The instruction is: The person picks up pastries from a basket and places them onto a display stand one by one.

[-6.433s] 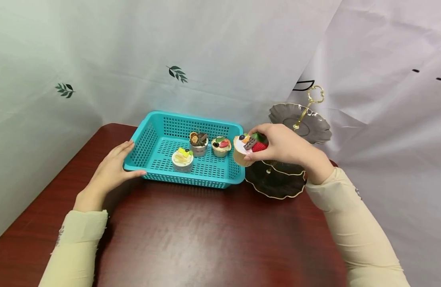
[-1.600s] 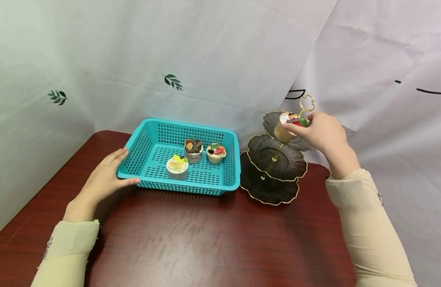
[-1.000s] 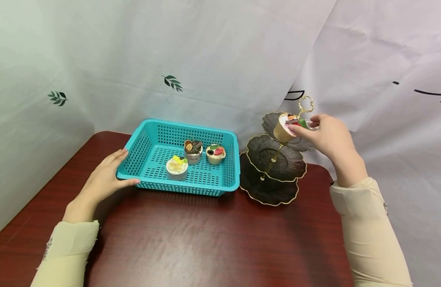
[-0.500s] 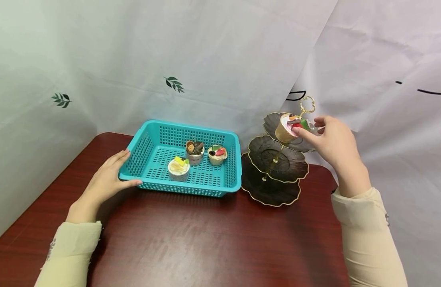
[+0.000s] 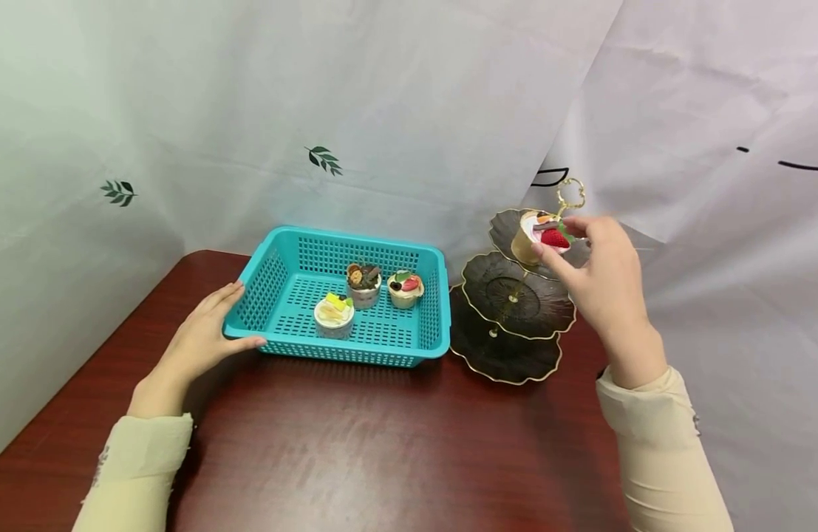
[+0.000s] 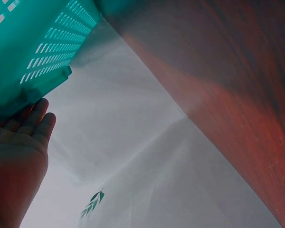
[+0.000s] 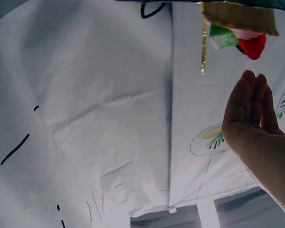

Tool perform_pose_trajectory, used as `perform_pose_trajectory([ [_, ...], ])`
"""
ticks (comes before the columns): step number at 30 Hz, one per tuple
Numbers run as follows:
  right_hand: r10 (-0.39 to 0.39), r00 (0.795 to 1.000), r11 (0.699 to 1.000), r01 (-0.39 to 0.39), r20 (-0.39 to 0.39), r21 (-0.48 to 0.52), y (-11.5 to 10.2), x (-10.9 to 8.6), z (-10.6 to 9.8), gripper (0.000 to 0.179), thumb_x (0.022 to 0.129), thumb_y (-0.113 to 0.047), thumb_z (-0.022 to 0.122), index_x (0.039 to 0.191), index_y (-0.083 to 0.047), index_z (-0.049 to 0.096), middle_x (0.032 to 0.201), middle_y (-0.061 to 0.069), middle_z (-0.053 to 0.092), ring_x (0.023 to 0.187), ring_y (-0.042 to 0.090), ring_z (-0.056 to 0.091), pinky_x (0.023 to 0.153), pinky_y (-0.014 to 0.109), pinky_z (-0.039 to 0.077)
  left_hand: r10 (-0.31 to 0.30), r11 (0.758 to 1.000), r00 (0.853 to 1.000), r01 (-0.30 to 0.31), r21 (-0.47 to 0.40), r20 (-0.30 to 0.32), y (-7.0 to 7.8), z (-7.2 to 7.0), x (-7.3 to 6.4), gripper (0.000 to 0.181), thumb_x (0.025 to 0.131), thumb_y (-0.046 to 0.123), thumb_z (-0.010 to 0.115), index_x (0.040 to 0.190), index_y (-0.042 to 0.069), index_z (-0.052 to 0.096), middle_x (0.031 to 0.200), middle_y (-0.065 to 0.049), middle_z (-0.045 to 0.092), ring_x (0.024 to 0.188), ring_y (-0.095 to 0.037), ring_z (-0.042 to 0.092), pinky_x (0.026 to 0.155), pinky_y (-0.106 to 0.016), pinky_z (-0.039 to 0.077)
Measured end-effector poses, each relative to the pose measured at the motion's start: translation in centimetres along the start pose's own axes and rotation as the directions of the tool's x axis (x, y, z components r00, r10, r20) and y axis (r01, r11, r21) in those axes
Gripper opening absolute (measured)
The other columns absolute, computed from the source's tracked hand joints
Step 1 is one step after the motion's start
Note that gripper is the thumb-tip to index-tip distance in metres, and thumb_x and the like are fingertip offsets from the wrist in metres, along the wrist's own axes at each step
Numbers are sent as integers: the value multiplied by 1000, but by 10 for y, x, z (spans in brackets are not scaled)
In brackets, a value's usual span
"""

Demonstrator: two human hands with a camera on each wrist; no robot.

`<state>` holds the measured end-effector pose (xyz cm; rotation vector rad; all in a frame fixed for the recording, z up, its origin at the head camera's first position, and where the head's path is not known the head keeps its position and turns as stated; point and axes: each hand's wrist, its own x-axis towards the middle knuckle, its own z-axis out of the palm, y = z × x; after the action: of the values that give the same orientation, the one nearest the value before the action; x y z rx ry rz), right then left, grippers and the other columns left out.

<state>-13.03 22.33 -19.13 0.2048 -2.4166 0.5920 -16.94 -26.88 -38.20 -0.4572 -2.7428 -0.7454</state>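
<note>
A cupcake (image 5: 525, 240) in a tan cup, topped with a strawberry, chocolate and green leaf, sits on the top tier of a three-tier stand (image 5: 508, 284). My right hand (image 5: 604, 270) is beside it, thumb and fingers spread. In the right wrist view a gap shows between my fingertips and the cupcake's strawberry (image 7: 252, 46). My left hand (image 5: 199, 336) rests at the left end of a turquoise basket (image 5: 355, 352), thumb by the near rim. In the left wrist view its fairly straight fingers (image 6: 46, 126) touch the rim from outside.
Inside the basket stand a yellow-topped cupcake (image 5: 333, 318), a chocolate-and-cookie one (image 5: 364, 287) and a fruit-topped one (image 5: 405, 288). The stand's gold ring handle (image 5: 571, 193) rises behind my right hand. A pale curtain (image 5: 409, 111) hangs behind the red-brown table (image 5: 382, 443).
The strawberry cupcake has gone from above the basket's right edge to the stand's top tier. My right fingers have loosened from it. My left hand stays at the basket.
</note>
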Motion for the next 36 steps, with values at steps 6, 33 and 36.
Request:
perform_pose_trajectory([
  [6, -105, 992, 992, 109, -69, 59, -3, -7, 14, 40, 79, -19, 76, 112, 1, 65, 102, 20, 62, 100, 33, 56, 86, 44, 40, 0, 1000, 1000, 0, 6, -3, 1, 0, 0, 101, 71, 47, 81, 145, -5, 35, 150, -25, 35, 135, -44, 32, 100, -66, 36],
  [33, -293, 956, 932, 285, 4, 224, -24, -30, 69, 38, 80, -18, 77, 112, -2, 65, 108, 14, 66, 103, 27, 60, 92, 44, 48, -7, 1000, 1000, 6, 20, 2, 1, 1, -2, 103, 71, 50, 80, 146, -3, 34, 150, -25, 34, 135, -45, 33, 99, -67, 37],
  [36, -285, 958, 933, 274, 14, 233, -25, -32, 74, 37, 80, -18, 76, 111, -2, 65, 107, 14, 66, 103, 27, 60, 92, 45, 49, -3, 1000, 1000, 3, 20, 1, 2, 1, -2, 104, 70, 51, 80, 146, -3, 34, 150, -25, 35, 135, -44, 33, 98, -67, 37],
])
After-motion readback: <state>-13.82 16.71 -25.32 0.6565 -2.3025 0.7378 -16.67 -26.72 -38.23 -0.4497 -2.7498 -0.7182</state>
